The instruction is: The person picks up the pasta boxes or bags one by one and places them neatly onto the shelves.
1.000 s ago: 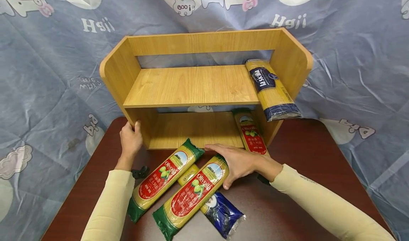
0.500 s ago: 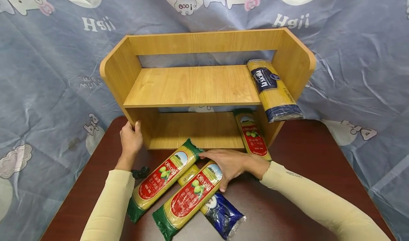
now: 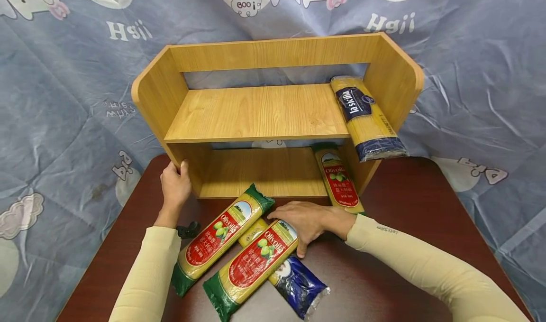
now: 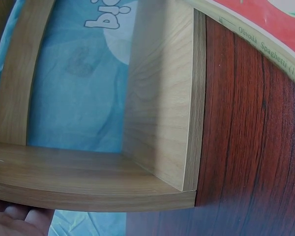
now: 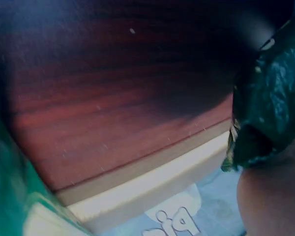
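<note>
My left hand (image 3: 176,187) holds the front edge of the left side panel of a wooden shelf (image 3: 256,113); its fingers show below the panel in the left wrist view. My right hand (image 3: 304,222) grips the upper end of a green-ended Olivoila spaghetti packet (image 3: 253,265), thumb on the right side and fingers over the top. This packet lies slantwise across a blue-ended pasta packet (image 3: 300,284). Left of it lies another Olivoila spaghetti packet (image 3: 217,241). In the right wrist view a dark green packet end (image 5: 273,93) appears close beside the hand.
On the upper board, a La Sicilia spaghetti packet (image 3: 367,118) lies at the right, its end overhanging the front. One more Olivoila packet (image 3: 339,179) rests at the right of the lower level, sticking out forward. The shelf stands on a dark red table (image 3: 409,203) before a patterned cloth.
My right hand has moved left and its fingers have closed over the upper end of the middle Olivoila packet. My left hand stays on the side panel.
</note>
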Motion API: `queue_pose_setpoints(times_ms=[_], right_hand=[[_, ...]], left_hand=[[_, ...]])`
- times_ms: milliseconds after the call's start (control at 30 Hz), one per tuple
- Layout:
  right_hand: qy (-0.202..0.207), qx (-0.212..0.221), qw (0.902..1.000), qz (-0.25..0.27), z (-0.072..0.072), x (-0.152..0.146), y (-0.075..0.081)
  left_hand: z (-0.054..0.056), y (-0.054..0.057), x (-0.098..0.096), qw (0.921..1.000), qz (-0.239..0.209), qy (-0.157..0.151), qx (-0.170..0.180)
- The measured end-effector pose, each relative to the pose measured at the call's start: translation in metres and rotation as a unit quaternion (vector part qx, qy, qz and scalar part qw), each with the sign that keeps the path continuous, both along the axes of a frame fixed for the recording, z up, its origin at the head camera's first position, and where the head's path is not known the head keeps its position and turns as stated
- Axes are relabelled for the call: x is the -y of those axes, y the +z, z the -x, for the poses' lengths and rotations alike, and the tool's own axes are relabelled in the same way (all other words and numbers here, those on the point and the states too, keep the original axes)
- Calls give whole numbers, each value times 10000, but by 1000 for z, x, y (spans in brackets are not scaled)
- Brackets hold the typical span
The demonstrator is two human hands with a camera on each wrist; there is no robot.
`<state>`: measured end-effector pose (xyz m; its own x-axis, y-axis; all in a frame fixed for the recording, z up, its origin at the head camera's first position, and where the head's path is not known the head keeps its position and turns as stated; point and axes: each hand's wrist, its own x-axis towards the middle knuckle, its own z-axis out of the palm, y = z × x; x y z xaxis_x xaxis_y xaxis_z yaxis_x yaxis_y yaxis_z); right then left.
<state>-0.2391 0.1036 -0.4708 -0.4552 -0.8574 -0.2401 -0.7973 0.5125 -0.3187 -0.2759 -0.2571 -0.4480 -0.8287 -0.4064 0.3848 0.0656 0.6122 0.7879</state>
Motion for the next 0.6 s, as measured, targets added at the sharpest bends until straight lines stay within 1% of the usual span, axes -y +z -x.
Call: queue_pose_setpoints(times_ms=[100,267,400,600], right_hand=[[-31,-20,9999,105,0,0,-4],[-72,79,9992,395,2,0,-9],[-126,207,9983,534,4,-1,-11],[-62,458,9956,813,6,0,-14]], left_hand=[[-1,0,0,10000,-1,17,17],[-2,0,1,10000,25,20,40],[-1,-1,2,10000,52,-6,39],[-1,1,2,9999,47,-69,66]])
